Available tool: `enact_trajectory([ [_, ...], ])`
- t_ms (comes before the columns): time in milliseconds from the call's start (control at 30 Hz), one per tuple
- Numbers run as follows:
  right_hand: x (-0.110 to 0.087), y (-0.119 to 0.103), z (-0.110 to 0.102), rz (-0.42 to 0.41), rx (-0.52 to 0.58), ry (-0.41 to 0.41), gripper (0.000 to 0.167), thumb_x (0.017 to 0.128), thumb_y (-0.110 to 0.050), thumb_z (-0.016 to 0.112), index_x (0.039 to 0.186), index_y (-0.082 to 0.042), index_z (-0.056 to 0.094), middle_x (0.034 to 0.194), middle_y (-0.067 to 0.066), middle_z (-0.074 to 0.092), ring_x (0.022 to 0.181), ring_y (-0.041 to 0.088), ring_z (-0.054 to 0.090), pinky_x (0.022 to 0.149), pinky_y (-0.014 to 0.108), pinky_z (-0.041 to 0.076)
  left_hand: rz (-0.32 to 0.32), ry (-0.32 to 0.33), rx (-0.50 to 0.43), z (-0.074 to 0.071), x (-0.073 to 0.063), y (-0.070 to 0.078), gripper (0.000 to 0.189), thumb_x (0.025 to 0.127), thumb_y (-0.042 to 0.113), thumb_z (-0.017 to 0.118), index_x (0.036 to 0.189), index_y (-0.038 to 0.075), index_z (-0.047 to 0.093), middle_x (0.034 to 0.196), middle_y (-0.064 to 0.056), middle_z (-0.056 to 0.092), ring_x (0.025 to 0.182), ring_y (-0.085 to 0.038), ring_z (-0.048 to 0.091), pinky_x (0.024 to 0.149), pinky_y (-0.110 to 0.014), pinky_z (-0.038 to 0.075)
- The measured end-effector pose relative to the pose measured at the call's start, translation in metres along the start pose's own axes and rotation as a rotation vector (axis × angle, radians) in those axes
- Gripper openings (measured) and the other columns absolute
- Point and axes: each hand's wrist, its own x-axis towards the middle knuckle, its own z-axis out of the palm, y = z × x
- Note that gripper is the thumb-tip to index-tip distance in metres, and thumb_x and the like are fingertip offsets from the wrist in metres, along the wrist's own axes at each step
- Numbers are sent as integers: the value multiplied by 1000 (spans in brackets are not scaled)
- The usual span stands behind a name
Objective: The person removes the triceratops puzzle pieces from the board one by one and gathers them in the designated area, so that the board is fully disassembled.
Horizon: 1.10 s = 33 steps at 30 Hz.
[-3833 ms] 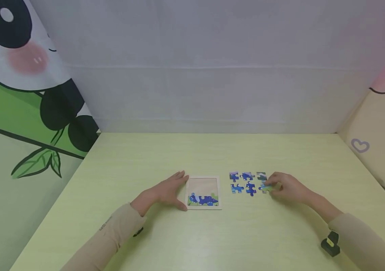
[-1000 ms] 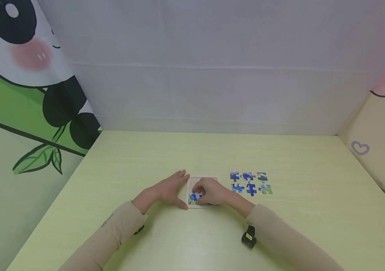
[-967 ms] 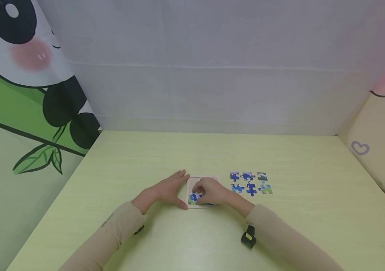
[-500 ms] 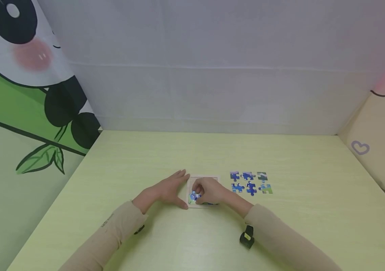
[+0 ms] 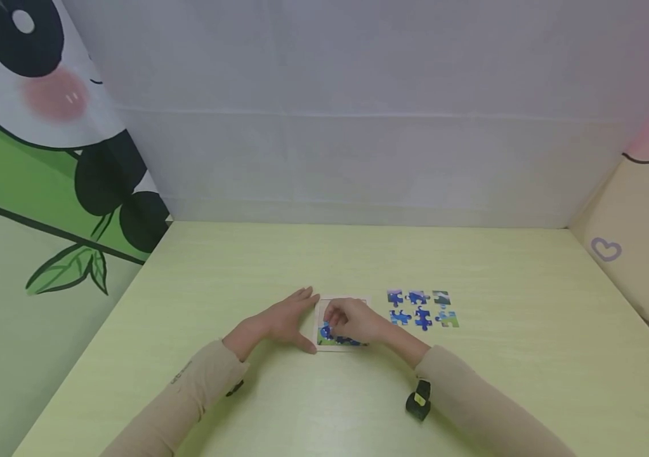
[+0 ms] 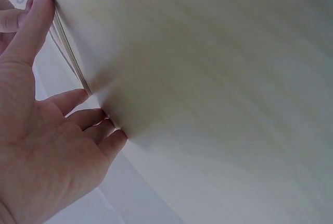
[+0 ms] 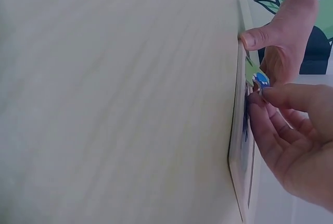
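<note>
A small pale wooden puzzle tray (image 5: 330,349) lies on the table, with blue and green pieces along its near edge. At its left side my left hand (image 5: 281,320) spreads out, thumb and forefinger touching the edge; the other fingertips rest on the tabletop in the left wrist view. My right hand (image 5: 358,319) is over the tray and covers much of it. Between its thumb and fingers it pinches a green and blue puzzle piece (image 7: 260,79) at the tray's near left corner, tilted up in the right wrist view.
Several loose jigsaw pieces (image 5: 423,317) lie in two rows to the right of the tray. The pale table (image 5: 301,254) ends at a grey-white wall sheet (image 5: 324,165) behind. Black cameras, such as the right wrist camera (image 5: 418,401), hang under both sleeves.
My right hand has come left from the loose pieces to the tray. Over the last half second its fingers shift slightly and more of the corner piece shows. My left hand stays put.
</note>
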Motion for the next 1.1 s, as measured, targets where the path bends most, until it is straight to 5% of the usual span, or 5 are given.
enact_trajectory([
  [600, -12, 9, -21, 17, 52, 51, 13, 81, -1, 62, 93, -6, 60, 80, 1, 59, 73, 12, 55, 65, 23, 50, -25, 2, 10, 3, 2, 0, 104, 64, 43, 79, 144, 7, 24, 151, -13, 12, 138, -28, 7, 111, -44, 17],
  [1100, -58, 48, -59, 44, 52, 72, 12, 81, 2, 59, 92, -1, 58, 81, 5, 59, 71, 14, 54, 57, 23, 51, -11, 2, 31, 4, 4, -2, 106, 63, 46, 78, 144, 7, 22, 151, -13, 11, 138, -28, 7, 111, -44, 15],
])
